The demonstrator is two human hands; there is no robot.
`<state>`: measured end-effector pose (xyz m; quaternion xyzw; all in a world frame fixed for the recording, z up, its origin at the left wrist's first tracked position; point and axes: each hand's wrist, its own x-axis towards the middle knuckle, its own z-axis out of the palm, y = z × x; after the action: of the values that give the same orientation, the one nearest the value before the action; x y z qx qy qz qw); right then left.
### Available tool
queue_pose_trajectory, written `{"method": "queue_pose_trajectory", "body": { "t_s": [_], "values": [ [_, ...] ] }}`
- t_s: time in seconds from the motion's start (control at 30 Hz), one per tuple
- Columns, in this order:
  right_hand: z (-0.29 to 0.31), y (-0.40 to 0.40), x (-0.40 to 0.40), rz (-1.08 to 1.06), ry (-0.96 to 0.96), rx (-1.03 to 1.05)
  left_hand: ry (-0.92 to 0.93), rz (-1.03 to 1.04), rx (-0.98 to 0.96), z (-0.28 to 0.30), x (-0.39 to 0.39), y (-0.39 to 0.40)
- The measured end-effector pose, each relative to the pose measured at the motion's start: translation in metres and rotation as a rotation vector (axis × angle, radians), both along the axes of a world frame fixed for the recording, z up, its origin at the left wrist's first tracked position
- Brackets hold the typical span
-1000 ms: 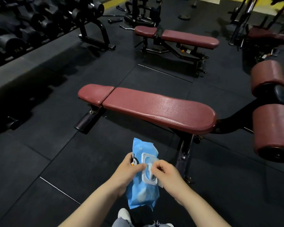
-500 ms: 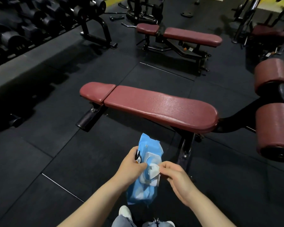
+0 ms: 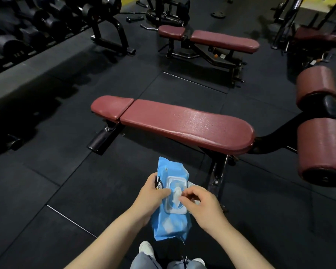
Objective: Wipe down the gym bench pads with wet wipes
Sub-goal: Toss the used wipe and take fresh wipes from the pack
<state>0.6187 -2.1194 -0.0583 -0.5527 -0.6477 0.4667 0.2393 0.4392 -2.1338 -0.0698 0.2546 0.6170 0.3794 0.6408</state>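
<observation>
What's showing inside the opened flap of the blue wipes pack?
A white wipe pokes from the blue wipes pack, pinched by the right hand; the left hand grips the pack. Remaining wipes are hidden inside.

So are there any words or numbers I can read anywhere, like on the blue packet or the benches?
None can be read.
Blue wipes packet: shows only a small cartoon picture by the left hand; no words can be made out.
Far bench: small stickers on its frame, too small and blurred to read.
Near bench: no label visible.
Dumbbells: any numbers are too dark to see.
</observation>
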Motion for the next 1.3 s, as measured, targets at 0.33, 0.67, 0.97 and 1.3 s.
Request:
{"method": "queue_pose_trajectory", "body": {
  "t_s": [0.33, 0.67, 0.97, 1.3],
  "values": [
    [-0.002, -0.001, -0.005, -0.075, -0.031, 0.024, -0.055, -0.104, 0.13, 0.007, 0.001, 0.001],
    [-0.005, -0.003, -0.015, -0.027, -0.151, 0.054, 0.028, -0.012, 0.128, 0.0, 0.002, 0.002],
    [0.015, 0.006, -0.013, -0.033, 0.206, -0.414, 0.079, -0.2, 0.116, 0.002, -0.01, 0.007],
    [0.018, 0.007, -0.005, -0.102, 0.56, -0.618, 0.249, 0.014, 0.082, -0.01, -0.015, 0.014]
  ]
}}
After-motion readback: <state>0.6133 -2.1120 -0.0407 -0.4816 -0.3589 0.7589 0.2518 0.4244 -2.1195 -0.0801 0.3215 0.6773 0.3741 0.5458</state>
